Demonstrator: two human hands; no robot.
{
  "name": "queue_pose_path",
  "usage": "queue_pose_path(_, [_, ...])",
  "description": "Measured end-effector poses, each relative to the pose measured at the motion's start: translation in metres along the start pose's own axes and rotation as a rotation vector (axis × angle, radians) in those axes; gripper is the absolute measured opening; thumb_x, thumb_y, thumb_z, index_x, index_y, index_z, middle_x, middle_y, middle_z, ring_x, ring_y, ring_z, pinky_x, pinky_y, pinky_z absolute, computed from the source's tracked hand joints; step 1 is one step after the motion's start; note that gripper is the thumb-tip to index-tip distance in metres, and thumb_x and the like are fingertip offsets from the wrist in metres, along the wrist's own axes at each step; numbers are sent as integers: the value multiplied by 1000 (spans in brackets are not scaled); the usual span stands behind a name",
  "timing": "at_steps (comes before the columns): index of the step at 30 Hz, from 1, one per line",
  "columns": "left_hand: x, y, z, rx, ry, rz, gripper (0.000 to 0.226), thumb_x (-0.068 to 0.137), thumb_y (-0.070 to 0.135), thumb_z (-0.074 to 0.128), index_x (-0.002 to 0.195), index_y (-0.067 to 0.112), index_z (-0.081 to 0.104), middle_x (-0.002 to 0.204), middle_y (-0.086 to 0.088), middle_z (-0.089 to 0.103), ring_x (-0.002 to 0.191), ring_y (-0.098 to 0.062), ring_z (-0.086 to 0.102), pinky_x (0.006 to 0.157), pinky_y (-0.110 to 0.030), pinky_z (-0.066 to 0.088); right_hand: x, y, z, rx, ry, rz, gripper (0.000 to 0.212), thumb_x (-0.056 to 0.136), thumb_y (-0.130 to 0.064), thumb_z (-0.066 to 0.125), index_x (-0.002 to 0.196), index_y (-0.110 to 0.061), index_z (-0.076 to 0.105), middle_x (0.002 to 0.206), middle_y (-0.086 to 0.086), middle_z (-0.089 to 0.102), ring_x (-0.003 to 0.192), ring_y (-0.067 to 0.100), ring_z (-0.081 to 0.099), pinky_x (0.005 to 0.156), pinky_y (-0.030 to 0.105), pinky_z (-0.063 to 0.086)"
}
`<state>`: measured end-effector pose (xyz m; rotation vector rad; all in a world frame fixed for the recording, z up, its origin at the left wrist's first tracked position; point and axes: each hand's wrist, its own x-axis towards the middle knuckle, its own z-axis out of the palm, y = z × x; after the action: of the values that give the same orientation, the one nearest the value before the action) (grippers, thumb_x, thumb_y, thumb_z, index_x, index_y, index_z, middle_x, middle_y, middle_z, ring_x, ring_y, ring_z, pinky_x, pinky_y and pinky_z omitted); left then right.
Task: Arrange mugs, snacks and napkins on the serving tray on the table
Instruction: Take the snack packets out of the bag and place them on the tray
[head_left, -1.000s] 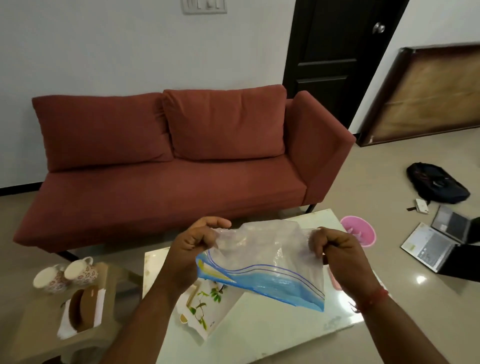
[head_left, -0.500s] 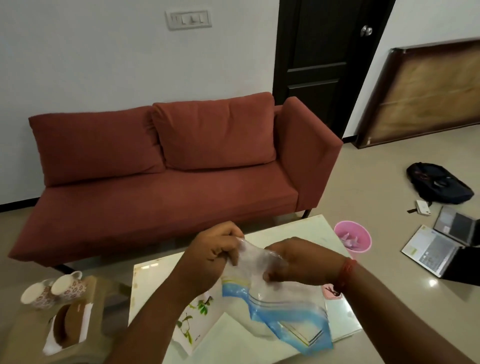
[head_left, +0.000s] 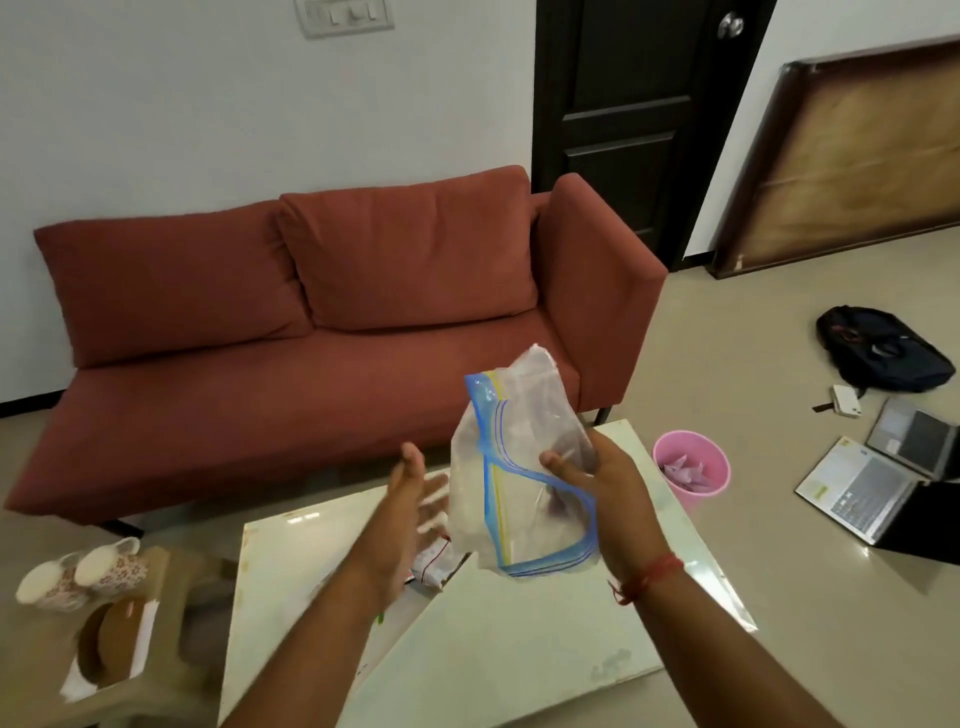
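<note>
My right hand (head_left: 605, 486) grips a clear zip bag (head_left: 511, 457) with a blue seal, held upright above the white table (head_left: 519, 654). My left hand (head_left: 415, 499) is beside the bag, fingers spread, holding nothing. Under my left hand lies a small snack packet (head_left: 434, 566) with red print. A white tray with a leaf print is mostly hidden under my left forearm. Two floral mugs (head_left: 83, 574) stand on a low stool (head_left: 171, 603) at the left, next to a brown holder with white napkins (head_left: 111, 654).
A red sofa (head_left: 311, 332) stands behind the table. A pink bin (head_left: 691, 467) sits on the floor right of the table. Further right on the floor are two laptops (head_left: 857, 488), a black bag (head_left: 883, 353) and a small white box (head_left: 847, 401).
My left hand has let go of the zip bag and opened. My right hand has lifted the bag and turned it upright. The view has shifted slightly left and down.
</note>
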<state>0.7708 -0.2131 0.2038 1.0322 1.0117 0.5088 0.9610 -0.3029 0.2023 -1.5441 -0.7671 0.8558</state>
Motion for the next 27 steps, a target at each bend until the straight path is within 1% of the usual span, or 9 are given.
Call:
queue_pose_path(2, [-1,-13,13,11,-113,-121,87,60,88,42,134,41,46,129,2,65,117,-24,64,105,-51,45,-4,11,12,-60,111,13,15,84,-25,71,86,-13,62,75,14,64,57,19,65,56,40,53])
queue_pose_path(4, [0,-18,22,85,-132,-121,83,61,86,47,132,43,45,125,8,67,109,-17,68,93,-41,54,-10,23,26,-314,176,-27,27,84,-30,72,78,-13,51,63,8,54,50,13,52,48,32,47])
queue_pose_path(6, [5,-14,28,197,-38,-89,69,63,78,52,122,42,45,115,15,67,96,-8,67,75,-26,55,-19,26,39,-511,157,-85,29,85,-38,69,82,-19,47,58,-5,48,48,8,45,45,18,35])
queue_pose_path(9, [10,-12,28,443,126,-33,55,73,64,68,116,37,49,108,13,65,89,-8,64,67,-21,50,-22,23,45,-550,23,-22,27,86,-46,65,93,-24,51,68,-11,58,55,5,57,51,16,44])
queue_pose_path(13, [13,-7,5,527,140,86,39,83,40,72,115,36,51,99,16,63,87,-5,63,64,-15,48,-11,8,33,-306,-211,202,29,89,-33,64,117,-31,59,109,-8,69,79,7,73,82,34,58])
queue_pose_path(16, [21,-7,-16,524,-9,171,39,85,35,72,119,40,53,110,13,66,96,-9,65,76,-19,52,-8,-3,22,-182,-291,205,33,94,-7,53,116,-29,62,105,-4,73,77,18,75,69,36,58])
queue_pose_path(20, [31,-5,-29,266,-174,197,31,87,-2,63,100,26,68,99,-4,74,88,-17,69,78,-30,56,-6,6,12,-16,-283,131,46,85,19,41,93,-11,75,86,-2,73,75,18,69,61,34,54])
queue_pose_path(24, [47,-11,-22,287,-285,308,36,84,-22,47,89,7,69,97,2,70,87,-15,64,78,-28,55,-9,23,1,145,-252,80,53,57,19,32,71,-7,75,98,8,64,89,31,64,63,41,49])
queue_pose_path(27, [62,-15,-4,445,-332,349,36,88,-18,45,85,11,66,104,2,63,87,-17,60,78,-33,53,-13,29,-22,259,-217,191,45,63,17,34,74,0,73,113,15,61,99,37,63,66,42,54])
